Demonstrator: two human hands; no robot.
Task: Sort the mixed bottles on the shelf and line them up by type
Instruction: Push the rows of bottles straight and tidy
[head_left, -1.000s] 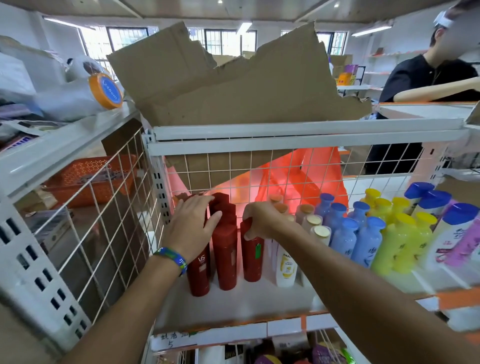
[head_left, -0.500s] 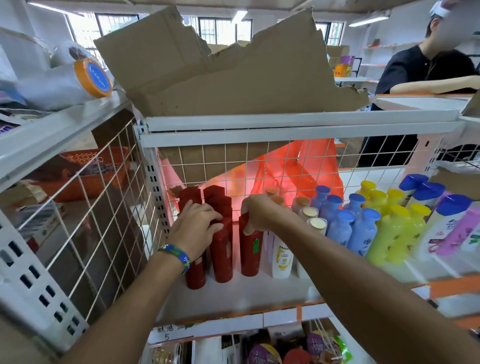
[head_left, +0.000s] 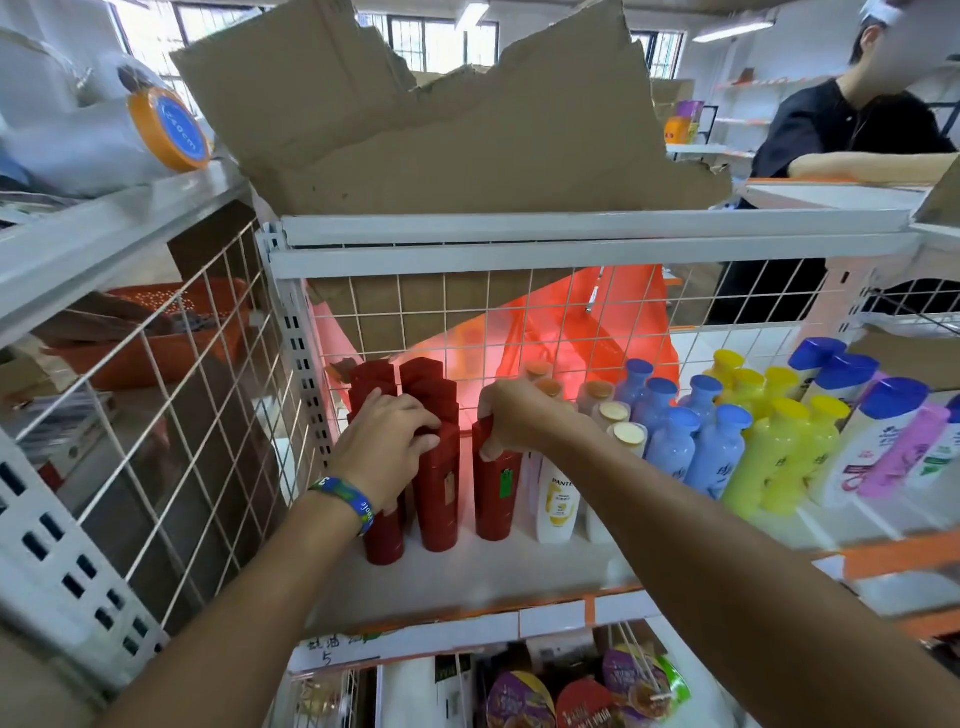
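**Shelf during sorting, head view.** Red bottles (head_left: 431, 387) stand in two files at the left end of the shelf (head_left: 467, 577). A single red bottle (head_left: 496, 493) with a green sticker stands apart from them across a narrow gap, just beside a white Pantene bottle (head_left: 558, 499).

The left hand (head_left: 389, 441) lies over the front of the two files, its fingers curled round the caps. The right hand (head_left: 519, 415) grips the cap of the single red bottle, with the thumb on its near face.

Rightward, the stock runs in colour blocks:
- beige-capped pale bottles (head_left: 615, 415)
- blue bottles (head_left: 675, 447)
- yellow bottles (head_left: 769, 457)
- white bottles with blue caps (head_left: 872, 441), with a lilac bottle (head_left: 904, 452) leaning among them

The sorting appears largely done. What probably remains is to close the red group, square the pale files, and tidy the mixed far-right end.

Behind the wire mesh (head_left: 467, 312) hang an orange plastic bag (head_left: 571, 332) and torn cardboard (head_left: 441, 130). A second person in black (head_left: 857, 130) leans on the far side.
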